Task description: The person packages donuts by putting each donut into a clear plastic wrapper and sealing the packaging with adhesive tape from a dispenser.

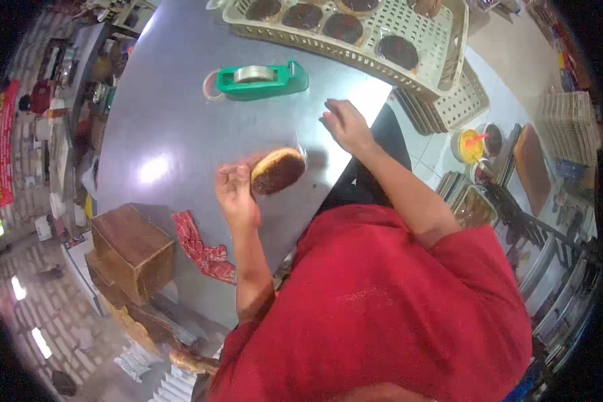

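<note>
My left hand (234,189) is closed on the edge of a round bun (279,171) with a dark, chocolate-like topping, held tilted above the metal table. Clear plastic seems to wrap the bun, with a thin corner sticking up at its right. My right hand (347,127) is to the right of the bun, apart from it. Its thumb and fingers are bent but parted, and nothing shows between them. Beyond both hands, a green tape dispenser (274,86) with a roll of clear tape stands on the table, a loose tape ring (212,86) at its left end.
A cream plastic crate (315,39) at the table's far edge holds several dark-topped buns. More crates (463,107) are stacked beyond the right edge. A red patterned cloth (197,244) and a brown box (132,244) are at the near left. A yellow tub (469,149) stands at right.
</note>
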`<action>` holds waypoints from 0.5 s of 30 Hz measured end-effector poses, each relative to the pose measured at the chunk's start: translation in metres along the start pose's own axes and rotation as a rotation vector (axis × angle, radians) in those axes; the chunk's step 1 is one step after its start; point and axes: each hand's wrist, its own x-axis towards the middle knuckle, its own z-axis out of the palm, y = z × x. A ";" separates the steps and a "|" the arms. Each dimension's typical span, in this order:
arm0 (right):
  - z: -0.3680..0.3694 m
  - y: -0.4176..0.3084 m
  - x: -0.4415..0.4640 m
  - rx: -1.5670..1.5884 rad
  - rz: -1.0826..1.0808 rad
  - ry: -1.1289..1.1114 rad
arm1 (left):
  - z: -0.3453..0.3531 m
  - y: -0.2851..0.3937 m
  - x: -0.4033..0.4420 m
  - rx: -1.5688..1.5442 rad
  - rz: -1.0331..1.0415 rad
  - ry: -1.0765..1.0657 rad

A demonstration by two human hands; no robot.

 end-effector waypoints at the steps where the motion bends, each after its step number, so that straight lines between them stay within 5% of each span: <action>1: -0.002 0.001 0.009 0.001 -0.018 0.002 | 0.001 0.002 0.006 -0.006 0.017 0.003; 8: -0.005 -0.007 0.004 -0.015 0.007 -0.051 | 0.014 0.011 0.018 -0.036 -0.104 -0.071; 13: -0.014 -0.006 0.015 0.091 0.065 -0.135 | 0.011 0.023 0.027 0.042 0.106 -0.098; 15: -0.031 -0.038 0.027 0.571 0.272 -0.333 | 0.009 0.029 0.021 0.001 0.097 -0.115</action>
